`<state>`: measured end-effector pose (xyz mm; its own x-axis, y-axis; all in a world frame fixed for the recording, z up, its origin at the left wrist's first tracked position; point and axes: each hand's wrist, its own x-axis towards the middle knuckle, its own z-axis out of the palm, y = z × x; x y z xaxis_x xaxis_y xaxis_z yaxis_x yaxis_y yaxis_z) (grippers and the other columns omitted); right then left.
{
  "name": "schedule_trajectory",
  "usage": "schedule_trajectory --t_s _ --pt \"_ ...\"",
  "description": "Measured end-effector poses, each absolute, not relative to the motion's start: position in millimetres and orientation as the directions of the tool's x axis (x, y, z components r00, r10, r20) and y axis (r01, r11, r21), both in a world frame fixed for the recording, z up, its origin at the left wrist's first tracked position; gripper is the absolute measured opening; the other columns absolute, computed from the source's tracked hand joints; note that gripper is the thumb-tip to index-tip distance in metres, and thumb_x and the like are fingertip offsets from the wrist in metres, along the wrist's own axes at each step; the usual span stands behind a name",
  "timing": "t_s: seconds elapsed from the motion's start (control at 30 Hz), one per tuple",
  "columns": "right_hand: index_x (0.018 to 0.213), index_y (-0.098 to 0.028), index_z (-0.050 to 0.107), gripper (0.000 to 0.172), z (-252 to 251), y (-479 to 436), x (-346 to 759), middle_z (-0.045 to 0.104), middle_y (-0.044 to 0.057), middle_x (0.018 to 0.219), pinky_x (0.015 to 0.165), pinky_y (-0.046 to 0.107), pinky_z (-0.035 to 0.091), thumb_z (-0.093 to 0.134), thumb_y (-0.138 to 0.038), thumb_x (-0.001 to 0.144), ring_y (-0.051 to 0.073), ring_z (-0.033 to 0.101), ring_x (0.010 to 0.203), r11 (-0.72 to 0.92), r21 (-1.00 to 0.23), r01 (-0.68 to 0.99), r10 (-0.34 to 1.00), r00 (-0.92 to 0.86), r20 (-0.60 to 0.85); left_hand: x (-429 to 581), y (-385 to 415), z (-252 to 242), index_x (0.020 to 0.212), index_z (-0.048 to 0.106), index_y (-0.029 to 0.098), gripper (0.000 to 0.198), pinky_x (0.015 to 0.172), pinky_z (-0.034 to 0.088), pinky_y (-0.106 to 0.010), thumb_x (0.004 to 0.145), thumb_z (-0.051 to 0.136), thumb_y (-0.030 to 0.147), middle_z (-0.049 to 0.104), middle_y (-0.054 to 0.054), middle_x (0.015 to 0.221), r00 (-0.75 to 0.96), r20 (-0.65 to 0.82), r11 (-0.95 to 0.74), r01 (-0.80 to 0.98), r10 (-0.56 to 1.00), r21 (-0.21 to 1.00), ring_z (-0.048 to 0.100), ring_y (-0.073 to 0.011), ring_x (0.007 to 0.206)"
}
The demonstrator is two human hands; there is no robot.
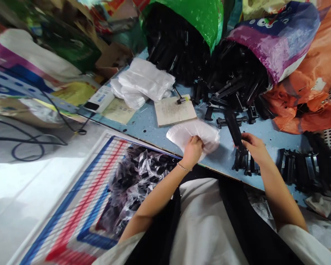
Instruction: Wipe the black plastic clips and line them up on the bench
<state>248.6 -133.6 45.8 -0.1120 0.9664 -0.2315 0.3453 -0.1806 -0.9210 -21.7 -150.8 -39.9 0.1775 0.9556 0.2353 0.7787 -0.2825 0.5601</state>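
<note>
Near the front edge of the blue table [140, 129], my left hand [193, 149] pinches a stack of clear plastic bags [182, 131]. My right hand [254, 145] grips the lower end of a long black plastic part [232, 125], which is tilted above the table. Just below that hand several similar black parts [241, 160] stand in a row. Behind the bags lies a pale flat board [171, 114] with a small black-and-metal piece [181, 99] on it.
A pile of folded white bags [146, 79] lies left of the board. Black parts spill from a green sack [216, 25] and a purple-blue sack [287, 44]. Below the table, a striped basket [71, 221] holds bagged dark items [143, 173]. Orange sacking [303, 106] is at right.
</note>
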Motion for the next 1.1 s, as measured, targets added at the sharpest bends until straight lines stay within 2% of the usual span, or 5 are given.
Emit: schedule_trajectory --t_s 0.2,0.47,0.73,0.93,1.1 --pt "0.075 -0.020 0.063 0.027 6 -200 208 0.071 0.003 0.066 0.049 0.027 0.049 0.081 -0.040 0.071 0.016 0.062 0.054 -0.702 -0.603 -0.378 0.711 -0.407 -0.573 -53 -130 -40 0.081 0.067 0.015 0.011 0.057 0.049 -0.026 0.087 0.062 0.024 0.064 0.001 0.065 0.079 -0.201 0.150 0.422 0.976 0.894 0.059 -0.0135 0.058" --pt "0.098 -0.009 0.064 0.019 -40 -224 174 0.062 0.001 0.067 0.042 0.013 0.042 0.058 -0.026 0.096 0.005 0.050 0.049 -0.890 0.016 -0.456 0.368 -0.739 -0.565 -63 -147 -35 0.119 0.066 0.011 0.040 0.102 0.052 -0.047 0.092 0.039 0.004 0.068 -0.018 0.126 0.253 0.343 -0.417 0.685 0.905 0.597 0.064 -0.0256 0.116" --pt "0.077 -0.018 0.057 0.022 -34 -211 150 0.051 -0.006 0.057 0.036 0.013 0.031 0.069 -0.033 0.087 0.005 0.035 0.042 -0.825 -0.253 -0.506 0.557 -0.649 -0.518 -43 -213 18 0.152 0.038 0.021 0.058 0.100 0.056 -0.034 0.097 0.038 0.004 0.061 -0.015 0.137 0.503 0.535 -0.730 0.379 0.679 0.569 0.061 -0.0190 0.125" --pt "0.082 -0.018 0.061 0.023 -23 -218 152 0.059 -0.003 0.063 0.038 0.017 0.032 0.078 -0.034 0.077 0.007 0.042 0.048 -0.721 -0.375 -0.582 0.685 -0.518 -0.513 -64 -213 7 0.124 0.063 0.020 0.042 0.103 0.054 -0.040 0.092 0.042 0.001 0.056 -0.016 0.140 0.195 0.500 -0.487 0.670 0.844 0.561 0.060 -0.0233 0.126" --pt "0.082 -0.017 0.063 0.019 -19 -221 146 0.064 0.000 0.070 0.041 0.017 0.036 0.078 -0.028 0.078 0.008 0.049 0.053 -0.717 -0.375 -0.587 0.685 -0.495 -0.534 -61 -207 2 0.156 0.032 0.016 0.070 0.116 0.045 -0.042 0.089 0.032 -0.004 0.049 -0.018 0.150 0.306 0.451 -0.514 0.721 0.838 0.466 0.048 -0.0245 0.142"
